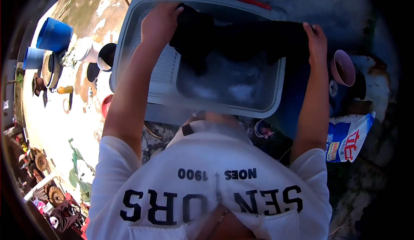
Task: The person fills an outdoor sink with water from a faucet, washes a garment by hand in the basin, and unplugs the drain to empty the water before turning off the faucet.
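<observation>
The black cloth [254, 37] spans the sink [164, 80], its long axis running sideways between your hands, its lower folds hanging over the sudsy water [220, 78]. Your left hand [158, 24] clamps the bunched end; your right hand [318, 43] pinches the other, past the right rim. Neither is nearer. Outward right sit a pink bowl [343, 68] and a bag [351, 138].

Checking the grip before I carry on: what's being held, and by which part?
A black cloth, held out over the basin: the left hand grips one end, the right hand the other.
</observation>
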The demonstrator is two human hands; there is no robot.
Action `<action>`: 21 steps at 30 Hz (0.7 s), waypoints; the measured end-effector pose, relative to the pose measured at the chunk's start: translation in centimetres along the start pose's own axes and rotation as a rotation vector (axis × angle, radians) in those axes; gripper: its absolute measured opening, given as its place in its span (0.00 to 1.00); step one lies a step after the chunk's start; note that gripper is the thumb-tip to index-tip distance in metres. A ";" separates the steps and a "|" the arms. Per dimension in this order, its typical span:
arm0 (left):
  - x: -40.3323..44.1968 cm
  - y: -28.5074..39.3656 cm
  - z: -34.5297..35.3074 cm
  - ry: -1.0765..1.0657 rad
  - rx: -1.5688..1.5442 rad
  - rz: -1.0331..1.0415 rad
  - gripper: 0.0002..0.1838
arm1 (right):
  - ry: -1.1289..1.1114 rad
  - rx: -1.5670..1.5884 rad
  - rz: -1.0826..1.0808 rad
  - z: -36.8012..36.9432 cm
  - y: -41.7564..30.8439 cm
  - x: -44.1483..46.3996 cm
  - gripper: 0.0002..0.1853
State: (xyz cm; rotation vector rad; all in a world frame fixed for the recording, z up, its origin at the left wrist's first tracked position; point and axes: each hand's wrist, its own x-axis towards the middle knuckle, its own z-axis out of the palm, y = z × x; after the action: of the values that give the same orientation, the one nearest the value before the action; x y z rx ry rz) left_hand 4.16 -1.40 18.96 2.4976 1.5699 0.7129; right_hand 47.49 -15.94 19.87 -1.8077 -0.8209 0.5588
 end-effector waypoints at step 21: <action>-17.4 -3.8 34.9 -0.312 -0.195 0.401 0.28 | -0.830 -0.838 -0.487 20.3 29.1 -12.0 0.27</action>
State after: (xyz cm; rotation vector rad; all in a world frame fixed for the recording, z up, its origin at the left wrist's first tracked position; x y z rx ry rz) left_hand 10.16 -9.42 -18.88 2.6364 0.8671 0.4555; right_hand 33.39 -19.45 -14.67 -1.9540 -2.2543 0.6981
